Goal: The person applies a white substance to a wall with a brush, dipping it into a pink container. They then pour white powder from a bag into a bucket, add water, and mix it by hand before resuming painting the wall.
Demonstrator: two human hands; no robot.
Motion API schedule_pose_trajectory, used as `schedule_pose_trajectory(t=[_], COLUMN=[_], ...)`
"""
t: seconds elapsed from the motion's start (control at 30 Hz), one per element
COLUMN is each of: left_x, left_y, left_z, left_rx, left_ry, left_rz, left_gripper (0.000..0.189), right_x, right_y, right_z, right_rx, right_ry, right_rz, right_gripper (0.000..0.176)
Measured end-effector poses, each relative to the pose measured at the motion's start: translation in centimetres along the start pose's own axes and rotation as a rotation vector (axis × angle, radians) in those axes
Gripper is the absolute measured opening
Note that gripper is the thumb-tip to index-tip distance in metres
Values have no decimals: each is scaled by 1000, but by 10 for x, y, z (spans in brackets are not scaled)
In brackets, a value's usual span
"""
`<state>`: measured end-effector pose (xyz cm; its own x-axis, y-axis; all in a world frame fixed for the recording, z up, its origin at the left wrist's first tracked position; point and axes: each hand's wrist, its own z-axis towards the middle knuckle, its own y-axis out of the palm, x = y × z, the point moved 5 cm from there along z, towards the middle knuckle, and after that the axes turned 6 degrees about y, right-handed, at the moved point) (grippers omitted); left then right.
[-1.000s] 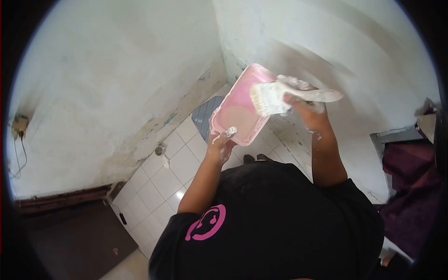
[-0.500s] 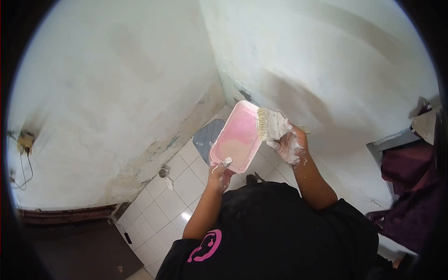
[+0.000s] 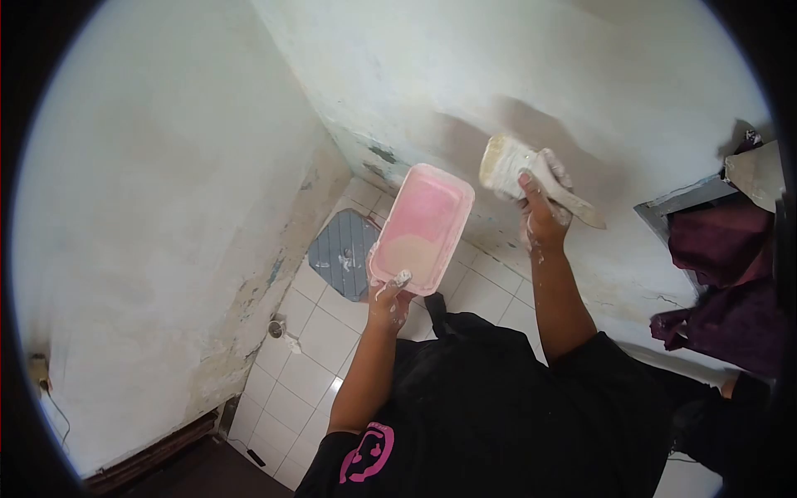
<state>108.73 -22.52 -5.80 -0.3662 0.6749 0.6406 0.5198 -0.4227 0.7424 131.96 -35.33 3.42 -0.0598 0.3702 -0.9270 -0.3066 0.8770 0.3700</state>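
Note:
A pink tray (image 3: pixel 423 203) with a pool of pale paint at its lower end is gripped by my left hand (image 3: pixel 390 304), the thumb over its near rim. Up and to the right, my right hand (image 3: pixel 546 212) is closed around a wide, paint-coated brush (image 3: pixel 508 166). The bristles point up and left, apart from the tray, and the handle slants down to the right. White paint smears both hands. Behind the brush is the right wall (image 3: pixel 581 75), where shadows fall; whether the bristles touch it I cannot tell.
A grey stool top (image 3: pixel 340 253) stands on the white floor tiles (image 3: pixel 315 349) near the corner. The left wall (image 3: pixel 166 207) has peeling patches low down. At right, dark red cloth (image 3: pixel 718 241) hangs by a grey frame. A dark brown surface (image 3: pixel 207 473) lies lower left.
My right hand and the brush have moved up and right, away from the tray's edge, and the brush has turned. The view has shifted, showing more of the stool.

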Motion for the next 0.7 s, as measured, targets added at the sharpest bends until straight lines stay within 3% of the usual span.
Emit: schedule_pose_trajectory(t=[0.03,0.07,0.13,0.27,0.33,0.43,0.47,0.57,0.63,0.7], left_x=[-4,-7,-11,-18,-27,-29,-34,-43,-39,-39], left_y=[1,0,-1,-16,-28,-40,-43,-53,-47,-60], left_z=[5,9,12,7,5,0,0,3,6,4], left_rx=[-13,-14,-18,21,26,27,26,31,-4,-19], left_ry=[15,2,0,-55,-118,-92,-100,-133,-86,-75], left_rz=[24,16,-2,-6,-80,-38,-49,-6,-117,-115], left_gripper=[68,68,67,65,78,68,68,76,82,83], right_x=[-11,-13,-46,-52,-56,-85,-93,-106,-89,-56], right_y=[-9,-15,4,18,23,43,50,69,55,47], right_z=[8,18,19,58,75,74,70,60,66,67], right_rx=[93,100,25,-46,-228,-221,-205,-111,-100,-231], right_ry=[-290,-288,-851,-1008,-1029,-1112,-1208,-1289,-1201,-1178], right_rz=[-304,-318,-911,-1033,-1219,-1353,-1480,-1491,-1562,-1685], right_gripper=[41,41,25,16,17,19,19,20,23,26])
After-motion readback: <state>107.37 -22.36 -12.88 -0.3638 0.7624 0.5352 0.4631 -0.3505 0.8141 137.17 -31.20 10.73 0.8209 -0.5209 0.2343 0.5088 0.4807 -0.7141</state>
